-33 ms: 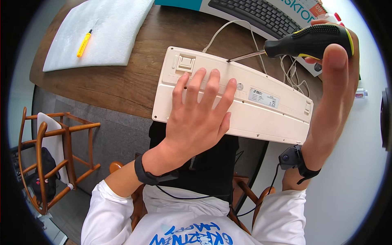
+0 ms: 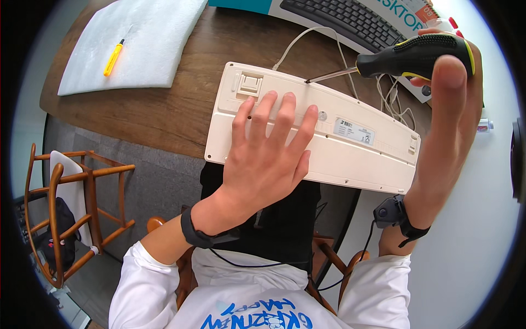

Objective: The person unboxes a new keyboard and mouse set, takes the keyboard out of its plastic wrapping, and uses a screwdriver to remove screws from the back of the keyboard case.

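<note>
A cream-white keyboard [image 2: 350, 162] lies underside up at the table's near edge, with screw holes, a label and a fold-out foot showing. My left hand [image 2: 267, 151] rests flat on its left half, fingers spread. In my right hand [image 2: 452, 90] is a black and yellow screwdriver [image 2: 413, 56], held by its thick handle and slanting down to the left. Its tip meets the keyboard's far edge near a screw hole; whether it sits in a screw is too small to tell. The thumb lies along the handle, and the other fingers are mostly hidden behind it.
A white foam sheet [image 2: 145, 46] with a small yellow screwdriver [image 2: 113, 59] on it covers the table's far left. Behind the keyboard stands a box [image 2: 249, 4] with a keyboard picture. A pale cable [image 2: 301, 34] loops between them. A wooden chair [image 2: 90, 174] stands left.
</note>
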The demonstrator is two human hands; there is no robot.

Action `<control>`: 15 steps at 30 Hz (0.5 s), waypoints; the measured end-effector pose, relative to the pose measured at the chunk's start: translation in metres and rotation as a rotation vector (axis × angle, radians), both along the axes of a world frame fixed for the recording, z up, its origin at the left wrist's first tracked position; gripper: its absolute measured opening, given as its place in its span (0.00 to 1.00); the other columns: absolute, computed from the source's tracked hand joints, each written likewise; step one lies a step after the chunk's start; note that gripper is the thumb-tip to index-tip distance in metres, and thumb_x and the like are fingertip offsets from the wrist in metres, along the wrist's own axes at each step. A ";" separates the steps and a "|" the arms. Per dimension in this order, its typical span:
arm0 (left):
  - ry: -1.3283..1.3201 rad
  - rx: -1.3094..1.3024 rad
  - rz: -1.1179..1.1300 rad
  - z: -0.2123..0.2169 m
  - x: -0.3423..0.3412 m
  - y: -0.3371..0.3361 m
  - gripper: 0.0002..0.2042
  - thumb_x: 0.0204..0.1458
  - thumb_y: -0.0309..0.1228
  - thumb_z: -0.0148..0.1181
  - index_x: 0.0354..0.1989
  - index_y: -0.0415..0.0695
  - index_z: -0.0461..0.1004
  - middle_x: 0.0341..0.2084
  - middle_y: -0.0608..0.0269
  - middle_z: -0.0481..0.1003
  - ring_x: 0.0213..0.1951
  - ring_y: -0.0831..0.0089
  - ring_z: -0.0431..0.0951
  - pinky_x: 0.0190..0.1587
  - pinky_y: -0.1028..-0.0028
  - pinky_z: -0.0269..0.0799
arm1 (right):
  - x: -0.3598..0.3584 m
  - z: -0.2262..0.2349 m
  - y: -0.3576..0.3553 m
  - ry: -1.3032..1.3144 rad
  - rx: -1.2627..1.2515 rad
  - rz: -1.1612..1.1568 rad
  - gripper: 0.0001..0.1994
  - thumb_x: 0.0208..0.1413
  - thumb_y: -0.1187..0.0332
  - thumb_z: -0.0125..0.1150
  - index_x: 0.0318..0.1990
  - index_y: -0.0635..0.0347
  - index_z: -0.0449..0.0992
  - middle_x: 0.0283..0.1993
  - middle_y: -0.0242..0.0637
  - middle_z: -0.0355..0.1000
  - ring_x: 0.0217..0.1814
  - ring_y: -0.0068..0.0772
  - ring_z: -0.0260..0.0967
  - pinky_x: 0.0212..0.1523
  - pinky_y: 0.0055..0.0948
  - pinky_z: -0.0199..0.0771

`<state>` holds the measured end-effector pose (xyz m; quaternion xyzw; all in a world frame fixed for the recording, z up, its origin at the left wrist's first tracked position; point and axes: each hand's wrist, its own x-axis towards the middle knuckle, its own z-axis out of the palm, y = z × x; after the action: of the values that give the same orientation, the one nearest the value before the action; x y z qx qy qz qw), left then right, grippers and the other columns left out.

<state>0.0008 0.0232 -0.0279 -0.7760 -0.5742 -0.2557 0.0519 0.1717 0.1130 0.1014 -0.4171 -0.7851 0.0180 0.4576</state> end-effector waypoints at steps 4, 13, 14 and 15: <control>0.003 0.003 0.000 -0.001 -0.002 -0.001 0.29 0.49 0.36 0.57 0.64 0.51 0.68 0.58 0.52 0.64 0.62 0.51 0.61 0.64 0.49 0.55 | -0.002 0.004 -0.003 -0.025 -0.093 -0.181 0.25 0.58 0.43 0.64 0.46 0.57 0.75 0.32 0.29 0.70 0.30 0.15 0.60 0.33 0.15 0.61; 0.002 -0.003 0.001 0.001 0.000 -0.004 0.29 0.49 0.37 0.58 0.64 0.51 0.68 0.58 0.52 0.64 0.62 0.52 0.60 0.64 0.49 0.55 | 0.029 0.006 -0.023 0.034 -0.199 -0.066 0.26 0.52 0.63 0.58 0.60 0.58 0.71 0.46 0.43 0.78 0.39 0.24 0.74 0.45 0.18 0.73; 0.008 -0.004 0.003 0.001 0.000 -0.004 0.29 0.49 0.36 0.58 0.64 0.51 0.68 0.58 0.52 0.64 0.62 0.52 0.60 0.64 0.49 0.55 | 0.034 0.006 -0.025 0.028 -0.243 -0.059 0.27 0.51 0.65 0.55 0.61 0.57 0.71 0.49 0.45 0.78 0.42 0.26 0.75 0.47 0.19 0.74; 0.009 -0.005 0.000 0.001 0.001 -0.004 0.29 0.49 0.36 0.58 0.64 0.51 0.68 0.58 0.52 0.64 0.62 0.52 0.60 0.64 0.49 0.55 | 0.033 0.001 -0.026 0.079 -0.245 -0.044 0.27 0.51 0.65 0.55 0.61 0.57 0.71 0.50 0.45 0.77 0.46 0.27 0.75 0.48 0.20 0.75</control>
<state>0.0017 0.0197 -0.0274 -0.7773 -0.5745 -0.2510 0.0524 0.2048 0.0867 0.1023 -0.4858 -0.7491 0.1203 0.4340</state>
